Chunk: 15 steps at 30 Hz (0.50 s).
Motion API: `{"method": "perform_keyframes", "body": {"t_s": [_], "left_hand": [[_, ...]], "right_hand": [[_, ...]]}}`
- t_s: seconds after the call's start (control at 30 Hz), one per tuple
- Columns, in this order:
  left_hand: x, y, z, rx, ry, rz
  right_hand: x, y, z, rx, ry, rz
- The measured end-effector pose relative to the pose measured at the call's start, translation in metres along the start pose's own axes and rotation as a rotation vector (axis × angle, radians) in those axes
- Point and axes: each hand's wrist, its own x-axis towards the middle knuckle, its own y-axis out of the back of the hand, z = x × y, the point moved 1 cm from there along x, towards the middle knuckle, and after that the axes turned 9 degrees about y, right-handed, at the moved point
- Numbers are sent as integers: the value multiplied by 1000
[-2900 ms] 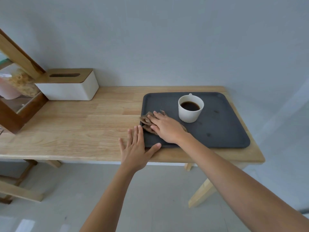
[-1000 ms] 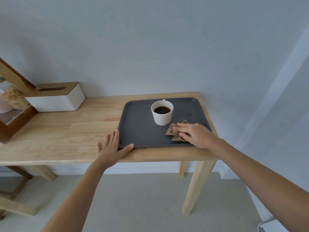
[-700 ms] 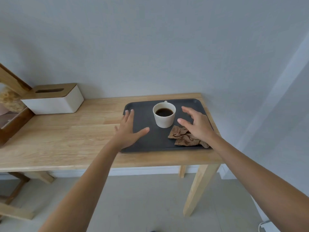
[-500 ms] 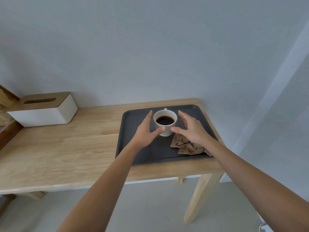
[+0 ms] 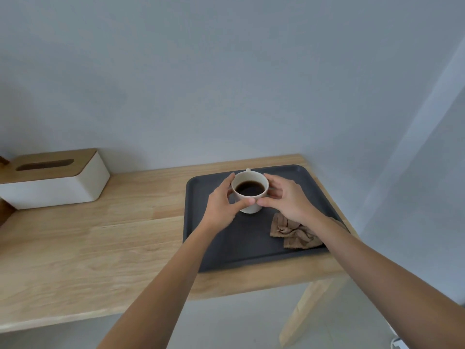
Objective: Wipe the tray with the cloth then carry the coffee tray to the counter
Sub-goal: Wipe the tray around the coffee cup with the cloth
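Your 2 hands are wrapped around the white cup (image 5: 249,191) of dark coffee. Your left hand (image 5: 221,210) curls against its left side and your right hand (image 5: 286,200) against its right, fingers bent round the wall and the 2 thumbs nearly meeting on the near side. The cup stands upright toward the far middle of the dark grey tray (image 5: 214,258), though you cannot tell whether its base is touching. The tray lies flat at the right end of the wooden tabletop (image 5: 100,248). The crumpled brown cloth (image 5: 294,234) lies loose on the tray's near right part, just under your right wrist, with neither hand on it. A white tissue box (image 5: 52,182) with a wooden lid sits far left by the wall.
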Motion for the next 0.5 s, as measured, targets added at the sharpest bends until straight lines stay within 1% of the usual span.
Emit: {"method": "perform_keyframes", "body": {"t_s": [0.1, 0.2, 0.33, 0.5], "left_hand": [[5, 21, 2, 7, -6, 18], [11, 43, 0, 9, 33, 61], [17, 67, -7, -1, 57, 77], [23, 85, -17, -23, 84, 85]], "right_hand": [[20, -13, -7, 32, 11, -29], [41, -30, -9, 78, 3, -53], [64, -51, -9, 89, 2, -99], [81, -71, -4, 77, 3, -119]]}}
